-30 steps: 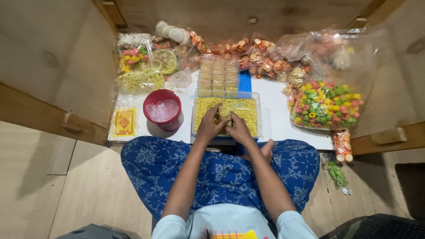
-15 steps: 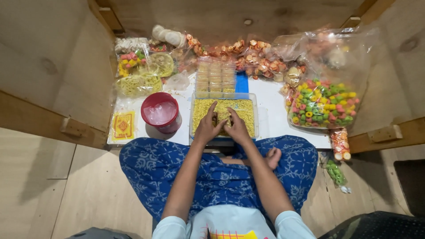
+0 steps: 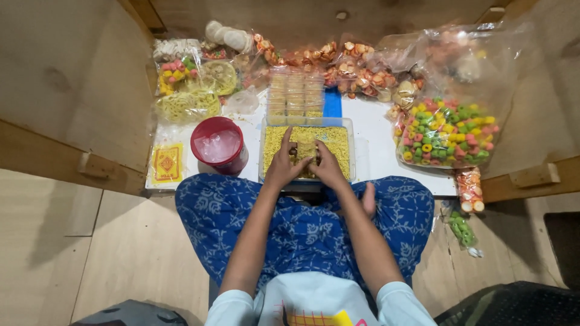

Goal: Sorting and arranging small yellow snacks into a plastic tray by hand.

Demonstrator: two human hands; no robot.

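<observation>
white and flat, the tabletop (image 3: 374, 151) runs between wooden walls, and the person sits cross-legged at its near edge in blue patterned trousers (image 3: 302, 223). along the far edge lies a heap of clear bags of orange and pale snacks (image 3: 338, 66). at the right edge sits a big clear bag of multicoloured ring snacks (image 3: 447, 130), green, yellow, pink and orange. near the far left corner are smaller bags of yellow and pink snacks (image 3: 187, 90).

in the middle of the near edge stands a clear plastic tub (image 3: 306, 151), rectangular, filled nearly to the rim with fine yellow crumbly snack. just beyond it, toward the far edge, rows of small filled packets (image 3: 296, 96) lie side by side. left of the tub stands a red round container (image 3: 219, 145) with a clear bag inside, and nearer the left edge a flat yellow sachet (image 3: 166, 163).

both hands are over the tub. the left hand (image 3: 283, 162) and the right hand (image 3: 326, 164) meet around a small clear packet (image 3: 305, 150) partly filled with the yellow snack, held above the heap at the tub's centre. the fingers of both hands curl closed on the packet's sides, thumbs toward each other.
</observation>
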